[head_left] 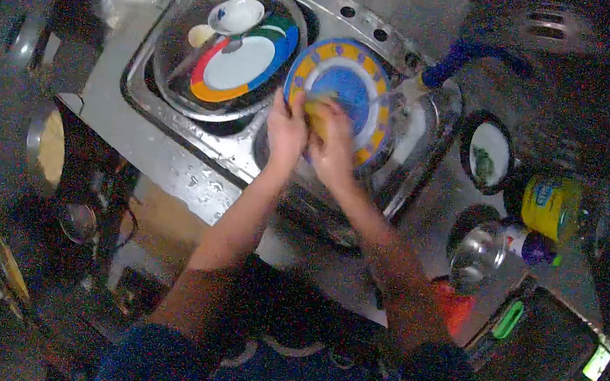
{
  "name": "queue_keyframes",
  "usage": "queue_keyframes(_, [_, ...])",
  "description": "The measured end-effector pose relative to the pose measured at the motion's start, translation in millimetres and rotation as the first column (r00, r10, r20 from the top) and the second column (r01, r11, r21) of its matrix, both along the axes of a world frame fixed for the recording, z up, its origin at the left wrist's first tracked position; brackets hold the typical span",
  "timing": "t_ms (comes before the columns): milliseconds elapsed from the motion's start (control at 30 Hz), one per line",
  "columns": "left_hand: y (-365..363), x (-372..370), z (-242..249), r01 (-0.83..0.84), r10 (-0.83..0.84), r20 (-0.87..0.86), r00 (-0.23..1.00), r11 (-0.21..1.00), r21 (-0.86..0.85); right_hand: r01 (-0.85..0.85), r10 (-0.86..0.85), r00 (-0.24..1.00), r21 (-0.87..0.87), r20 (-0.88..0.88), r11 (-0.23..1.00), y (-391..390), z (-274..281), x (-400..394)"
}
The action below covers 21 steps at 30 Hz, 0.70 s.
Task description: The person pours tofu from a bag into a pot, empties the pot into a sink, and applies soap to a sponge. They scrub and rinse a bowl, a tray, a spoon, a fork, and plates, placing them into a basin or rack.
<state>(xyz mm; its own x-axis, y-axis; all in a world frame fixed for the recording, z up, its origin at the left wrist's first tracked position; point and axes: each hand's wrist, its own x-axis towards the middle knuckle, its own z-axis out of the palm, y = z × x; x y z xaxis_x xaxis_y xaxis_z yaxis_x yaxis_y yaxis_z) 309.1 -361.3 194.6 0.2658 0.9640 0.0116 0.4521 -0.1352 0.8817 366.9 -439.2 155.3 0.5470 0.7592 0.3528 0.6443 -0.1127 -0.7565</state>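
Over the sink, my left hand (pixel 287 130) is closed on the near left rim of a plate (pixel 349 86). The plate is blue in the middle with a yellow patterned band, and it is tilted. My right hand (pixel 335 143) is closed on a yellow sponge (pixel 317 117), pressed against the plate's face. Motion blurs the fingers and the sponge, and both hands hide the plate's near edge.
Left of the hands, a round metal basin (pixel 164 87) holds a multicoloured plate (pixel 237 62) and a white bowl (pixel 237 16). A blue tap (pixel 461 60) reaches in from the right. Beyond stand a yellow container (pixel 546 205), a metal bowl (pixel 478 254) and a dark tray (pixel 540 371).
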Motion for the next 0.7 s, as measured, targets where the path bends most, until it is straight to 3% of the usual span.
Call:
queue_keyframes(100, [13,-16,-7,0.067,-0.048,0.144,0.988,0.989,-0.133,-0.006,0.012,0.998,-0.101,0.060,0.995,48,33,-5])
queue_keyframes(133, [19,-19,-14,0.029,-0.019,0.080,0.997,0.991,-0.132,0.015,0.000,0.995,-0.155,0.100,0.988,57,39,-6])
queue_keyframes(233, [42,-27,-1,-0.032,0.068,0.284,0.956,0.991,-0.131,-0.204,0.276,0.931,-0.286,0.238,0.936,29,50,-27])
queue_keyframes(267, [61,-28,-18,-0.028,0.162,0.419,0.894,0.951,-0.309,-0.272,0.337,0.923,-0.304,0.188,0.913,15,57,-23])
queue_keyframes(300, [66,-36,6,0.012,0.064,0.316,0.947,0.972,-0.234,-0.235,0.278,0.915,-0.176,0.293,0.956,2,30,-10])
queue_keyframes(333, [73,-39,-7,0.069,0.056,0.422,0.905,0.959,-0.275,-0.207,0.208,0.897,-0.043,0.389,0.977,-10,3,4])
queue_keyframes(367, [80,-41,-29,0.126,0.056,0.528,0.848,0.945,-0.303,-0.118,0.153,0.982,-0.275,0.112,0.954,-14,9,20])
queue_keyframes(400, [77,-40,-48,0.138,-0.094,0.343,0.935,0.985,-0.107,0.050,0.190,0.909,-0.550,0.370,0.833,-12,12,43])
queue_keyframes(467, [53,-26,-35,0.261,-0.251,0.075,0.965,0.951,-0.168,0.151,0.060,0.908,-0.459,0.415,0.876,12,19,48])
queue_keyframes(500, [35,-12,9,0.199,-0.166,0.124,0.978,0.919,-0.342,0.203,-0.007,0.901,-0.407,0.434,0.891,20,23,47])
queue_keyframes(567, [33,1,-35,0.257,-0.023,0.453,0.891,0.848,-0.463,-0.025,0.156,0.927,-0.359,0.341,0.933,21,40,25])
queue_keyframes(667, [63,3,-31,0.246,-0.037,0.542,0.840,0.916,-0.318,-0.197,0.352,0.876,-0.422,0.330,0.885,-1,53,3])
queue_keyframes(700, [69,-2,-29,0.240,-0.071,0.433,0.899,0.905,-0.350,-0.172,0.325,0.892,-0.428,0.314,0.887,-13,38,14])
